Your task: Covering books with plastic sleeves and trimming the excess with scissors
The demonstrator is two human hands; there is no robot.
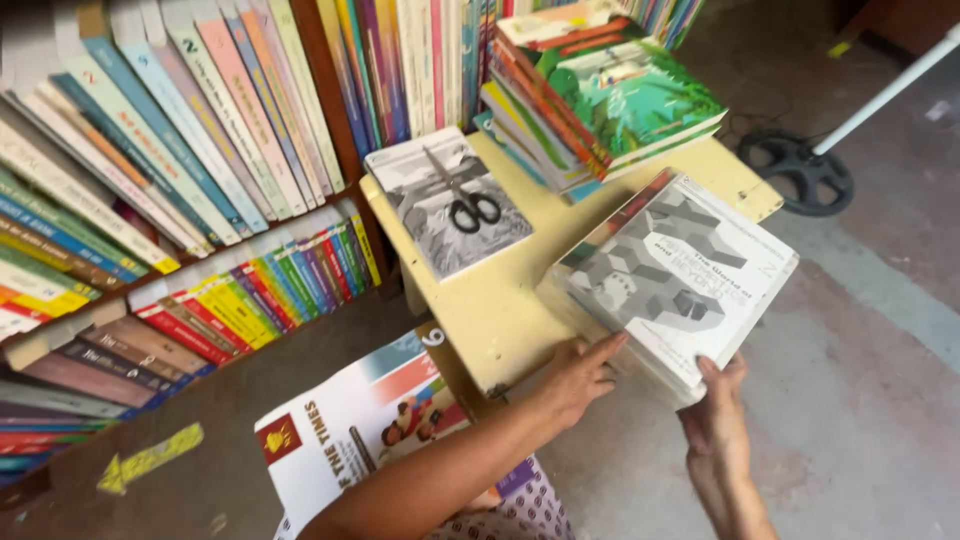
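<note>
Here, a stack of books point(680, 275) is being gripped at its near edge: the left hand point(580, 375) is being pressed flat against its side, the right hand point(718, 410) curled under its corner, overhanging the bench point(500, 300).

My right fingers point(718, 378) mostly vanish under the stack of grey-patterned paperback books point(680, 275). My left forearm covers part of the orange-and-white booklet point(345, 435), which the bottom edge also cuts. The white pole on a black round base point(800, 172) leaves at the right edge.
</note>
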